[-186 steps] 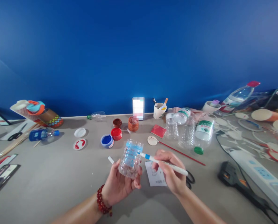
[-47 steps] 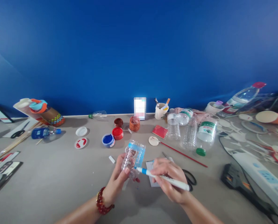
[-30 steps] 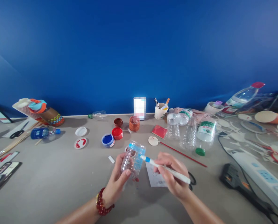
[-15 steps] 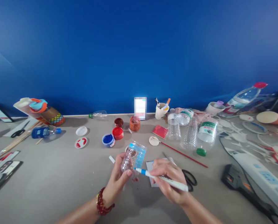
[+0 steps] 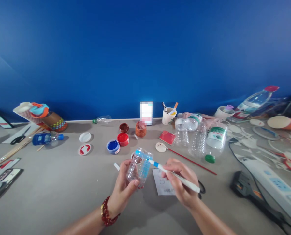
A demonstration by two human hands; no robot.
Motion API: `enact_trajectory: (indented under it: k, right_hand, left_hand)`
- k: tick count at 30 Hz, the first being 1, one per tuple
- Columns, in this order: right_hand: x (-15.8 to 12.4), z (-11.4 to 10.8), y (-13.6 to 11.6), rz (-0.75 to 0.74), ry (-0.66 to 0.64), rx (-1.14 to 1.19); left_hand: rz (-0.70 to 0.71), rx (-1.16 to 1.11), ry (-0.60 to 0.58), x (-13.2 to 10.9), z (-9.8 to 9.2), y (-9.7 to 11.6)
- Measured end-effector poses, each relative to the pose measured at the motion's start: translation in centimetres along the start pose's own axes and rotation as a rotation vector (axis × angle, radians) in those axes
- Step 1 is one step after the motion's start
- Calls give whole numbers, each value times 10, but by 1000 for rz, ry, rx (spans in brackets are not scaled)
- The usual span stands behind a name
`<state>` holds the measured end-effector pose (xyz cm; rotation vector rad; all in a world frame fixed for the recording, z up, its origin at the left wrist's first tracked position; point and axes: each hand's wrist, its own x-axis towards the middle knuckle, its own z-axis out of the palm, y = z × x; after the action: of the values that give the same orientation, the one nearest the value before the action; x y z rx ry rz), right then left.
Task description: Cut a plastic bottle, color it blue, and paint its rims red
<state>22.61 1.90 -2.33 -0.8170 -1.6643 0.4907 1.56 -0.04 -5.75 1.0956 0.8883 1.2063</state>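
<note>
My left hand [image 5: 125, 179], with a red bead bracelet at the wrist, is closed around a cut clear plastic bottle [image 5: 133, 171]. The bottle is tilted and bears light-blue marker colouring along its top band and down its right side. A white marker with a blue tip [image 5: 181, 179] is pinched in my right hand [image 5: 181, 176]. Its tip is at the bottle's right side, by the blue colouring. Beneath the right hand lies a white paper with a line drawing [image 5: 163, 186], partly covered. Black scissor handles [image 5: 202, 188] show behind that hand.
Open jars of blue paint [image 5: 113, 146] and red paint [image 5: 123, 139] stand beyond my left hand. A red paintbrush [image 5: 191, 160] lies to the right. Several clear bottles [image 5: 197, 142], a glue gun [image 5: 240, 184] and a power strip [image 5: 274, 182] crowd the right side.
My right hand and the marker have moved up and slightly right, the tip rising from the bottle's lower part to its upper right. More of the paper drawing shows. The left hand stays nearly still.
</note>
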Motion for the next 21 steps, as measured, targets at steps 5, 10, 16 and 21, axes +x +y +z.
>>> enact_trajectory:
  k: [5, 10, 16, 21]
  right_hand:
    - [2, 2, -4, -111, -128, 56]
    - [2, 2, -4, -48, -9, -26]
    - [2, 4, -7, -137, -124, -24]
    - [3, 3, -9, -85, -20, -126]
  left_hand:
    - [-1, 38, -16, 1, 0, 2]
    - [-9, 44, -20, 0, -1, 0]
    - [24, 132, -19, -1, -7, -10]
    - [29, 176, 23, -1, -9, -12]
